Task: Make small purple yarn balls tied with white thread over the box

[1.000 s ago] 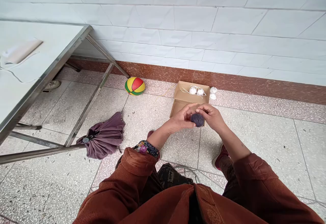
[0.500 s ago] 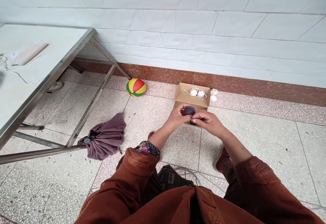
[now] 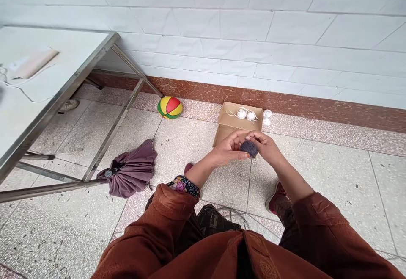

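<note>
A dark grey-purple ball of yarn [image 3: 249,148] is between my two hands, above the near part of an open cardboard box [image 3: 223,119]. My left hand [image 3: 227,147] curls round its left side, with the thumb along the lower edge. From the right, my right hand [image 3: 267,147] closes its fingers on the top and right of the ball. Two white yarn balls [image 3: 241,113] with loose ends lie in the far part of the box. My hands hide much of the near part.
More white yarn [image 3: 267,116] lies right of the box. A striped ball [image 3: 170,107] rests near the wall. To the left, a folded purple umbrella [image 3: 133,169] lies by the metal-framed table [image 3: 79,78]. Speckled tiles form the floor; a shoe [image 3: 69,105] shows beneath the table.
The dark yarn ball has moved right and slightly nearer to me. My right fingers, earlier pinched beneath it, are now up around its top and right side.
</note>
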`<state>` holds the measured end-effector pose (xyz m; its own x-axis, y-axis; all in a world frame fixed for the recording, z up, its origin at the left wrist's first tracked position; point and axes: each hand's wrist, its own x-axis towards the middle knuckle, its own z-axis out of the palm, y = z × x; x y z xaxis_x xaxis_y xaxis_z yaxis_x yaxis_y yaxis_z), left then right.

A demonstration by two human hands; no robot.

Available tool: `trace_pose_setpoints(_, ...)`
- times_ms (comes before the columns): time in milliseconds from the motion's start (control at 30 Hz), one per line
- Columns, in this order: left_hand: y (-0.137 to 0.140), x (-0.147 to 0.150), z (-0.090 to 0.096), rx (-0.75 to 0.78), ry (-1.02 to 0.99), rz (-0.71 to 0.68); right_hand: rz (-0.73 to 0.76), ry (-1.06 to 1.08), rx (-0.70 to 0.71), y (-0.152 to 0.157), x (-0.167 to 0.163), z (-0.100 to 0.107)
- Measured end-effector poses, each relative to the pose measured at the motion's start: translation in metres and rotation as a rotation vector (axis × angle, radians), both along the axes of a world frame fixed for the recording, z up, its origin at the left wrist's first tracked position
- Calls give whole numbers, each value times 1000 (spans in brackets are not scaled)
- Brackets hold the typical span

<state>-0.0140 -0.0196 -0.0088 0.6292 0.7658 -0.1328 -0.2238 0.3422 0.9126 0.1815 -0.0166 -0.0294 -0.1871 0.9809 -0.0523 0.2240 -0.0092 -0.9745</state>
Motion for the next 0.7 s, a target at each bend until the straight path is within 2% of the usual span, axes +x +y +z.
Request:
trace_pose_setpoints(133,2,-2,-4,-129,-18,68,7,-77,-46,-2,2,-7)
trace_pose_setpoints(267,5,-3,-7,-189,-47,172,72,-173,61,-7,1,-9)
trace_pose_setpoints(367,9,-4,-9,-132,10,256,168,-197,184,-11,0,-1)
trace_pose_setpoints(533,13,-2,-17,67,303,406,271,-154,309,-15,2,18)
trace_pose_setpoints(600,11,-1,-17,117,389,380,246,-155,349,-13,4,21)
trace_pose_setpoints(700,6,2,-14,139,410,256,169,-157,398,-9,5,21)
